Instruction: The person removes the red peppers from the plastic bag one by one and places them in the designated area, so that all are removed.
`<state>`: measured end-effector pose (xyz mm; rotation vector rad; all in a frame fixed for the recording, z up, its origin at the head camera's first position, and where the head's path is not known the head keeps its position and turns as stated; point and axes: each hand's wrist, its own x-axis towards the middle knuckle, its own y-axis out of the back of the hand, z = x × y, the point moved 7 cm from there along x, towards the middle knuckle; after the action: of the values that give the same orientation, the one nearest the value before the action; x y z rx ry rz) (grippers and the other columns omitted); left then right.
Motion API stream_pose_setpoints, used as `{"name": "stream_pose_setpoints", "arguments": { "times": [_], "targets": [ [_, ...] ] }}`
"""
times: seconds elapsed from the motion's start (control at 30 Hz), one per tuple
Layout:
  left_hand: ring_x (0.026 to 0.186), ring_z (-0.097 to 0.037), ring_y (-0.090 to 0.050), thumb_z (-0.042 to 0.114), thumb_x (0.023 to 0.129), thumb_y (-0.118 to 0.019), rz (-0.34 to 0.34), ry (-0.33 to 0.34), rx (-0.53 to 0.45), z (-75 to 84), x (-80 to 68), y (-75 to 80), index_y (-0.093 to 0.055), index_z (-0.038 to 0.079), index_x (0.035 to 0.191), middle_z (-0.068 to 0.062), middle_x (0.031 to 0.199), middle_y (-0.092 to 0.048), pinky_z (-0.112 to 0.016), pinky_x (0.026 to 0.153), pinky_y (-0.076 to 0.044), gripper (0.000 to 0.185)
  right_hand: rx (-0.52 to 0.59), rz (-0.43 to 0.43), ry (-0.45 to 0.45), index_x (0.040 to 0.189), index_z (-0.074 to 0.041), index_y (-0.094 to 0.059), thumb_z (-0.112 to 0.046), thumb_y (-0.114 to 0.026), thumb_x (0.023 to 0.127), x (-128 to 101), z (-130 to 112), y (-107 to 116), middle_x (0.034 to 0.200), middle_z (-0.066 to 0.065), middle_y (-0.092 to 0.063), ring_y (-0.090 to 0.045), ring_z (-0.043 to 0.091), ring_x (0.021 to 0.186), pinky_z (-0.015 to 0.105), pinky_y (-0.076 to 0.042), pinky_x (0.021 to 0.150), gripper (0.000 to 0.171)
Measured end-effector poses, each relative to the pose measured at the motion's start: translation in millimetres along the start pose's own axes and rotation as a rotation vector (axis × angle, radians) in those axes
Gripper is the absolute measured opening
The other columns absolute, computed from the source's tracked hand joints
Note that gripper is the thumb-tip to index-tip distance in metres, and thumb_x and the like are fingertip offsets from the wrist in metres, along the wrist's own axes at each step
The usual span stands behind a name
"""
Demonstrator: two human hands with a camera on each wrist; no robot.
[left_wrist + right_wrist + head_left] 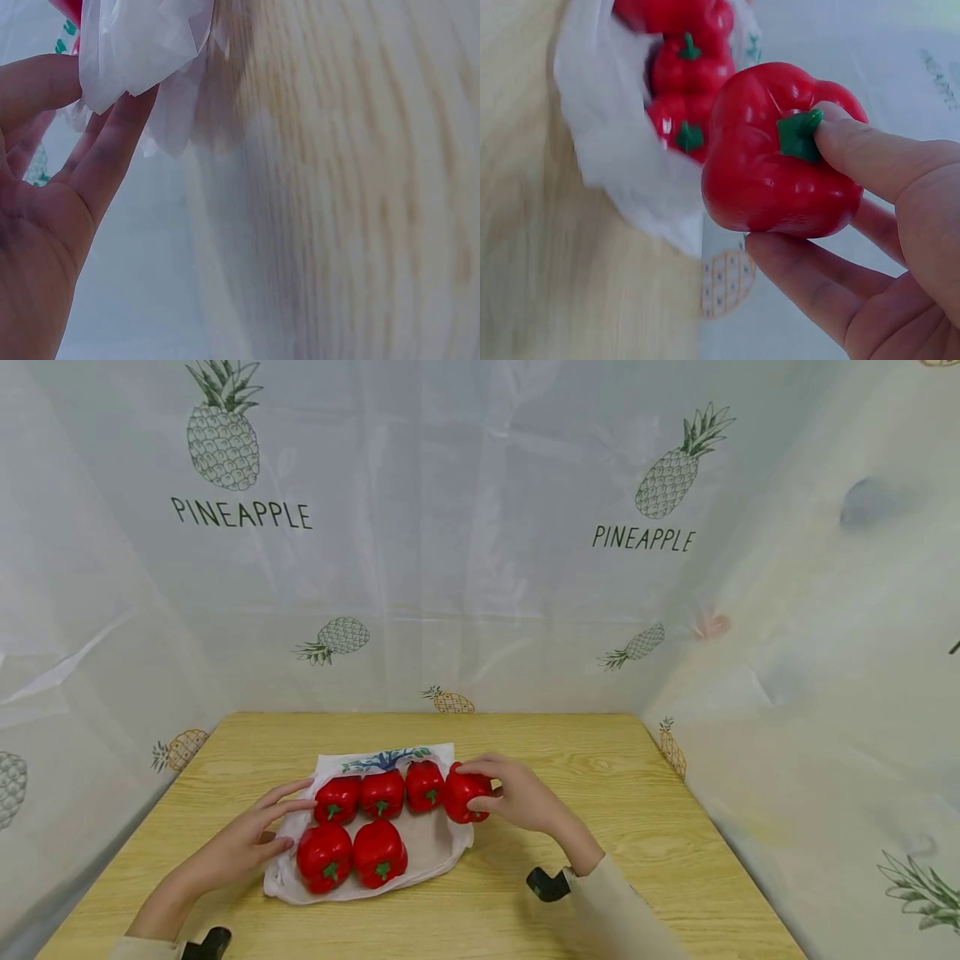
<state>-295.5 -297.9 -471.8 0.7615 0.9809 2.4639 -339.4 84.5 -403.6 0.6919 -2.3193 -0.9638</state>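
Several red bell peppers with green stems lie in two rows on a white plastic bag (431,852) spread on the wooden table (637,810). My right hand (480,789) grips the rightmost pepper (463,793) at the bag's right edge. In the right wrist view my right hand (791,184) has the thumb on the green stem and the fingers under that pepper (772,150), just off the bag (607,135). My left hand (288,814) rests with straight fingers against the bag's left edge. Up close, the fingers of my left hand (105,90) touch the crumpled plastic (142,37).
A white curtain printed with pineapples (450,568) closes in the table on three sides. Bare wood lies to the right of the bag and along the front edge (480,927). Both wrists carry small black devices.
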Motion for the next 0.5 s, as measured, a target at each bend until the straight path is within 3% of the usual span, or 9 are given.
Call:
{"name": "stream_pose_setpoints", "arguments": {
  "times": [0.3, 0.5],
  "targets": [
    [0.145, 0.018, -0.022, -0.002, 0.095, -0.076, -0.012, -0.01, -0.029, 0.7, 0.3, 0.1, -0.059, 0.012, 0.148, -0.024, 0.166, -0.032, -0.057, 0.081, -0.063, 0.057, -0.118, 0.045, -0.042, 0.141, -0.01, -0.068, -0.011, -0.083, 0.093, -3, 40, 29, 0.139, 0.012, -0.065, -0.067, 0.031, 0.12, 0.038, -0.063, 0.09, 0.05],
    [0.144, 0.018, -0.022, -0.002, 0.095, -0.075, -0.012, -0.003, -0.041, 1.6, 1.1, -0.3, -0.06, 0.011, 0.147, -0.026, 0.165, -0.031, -0.055, 0.082, -0.063, 0.055, -0.138, 0.037, -0.08, 0.141, -0.008, -0.068, -0.012, -0.083, 0.094, -5, 70, 38, 0.14, 0.014, -0.065, -0.066, 0.033, 0.12, 0.045, -0.062, 0.092, 0.049]
  ]
}}
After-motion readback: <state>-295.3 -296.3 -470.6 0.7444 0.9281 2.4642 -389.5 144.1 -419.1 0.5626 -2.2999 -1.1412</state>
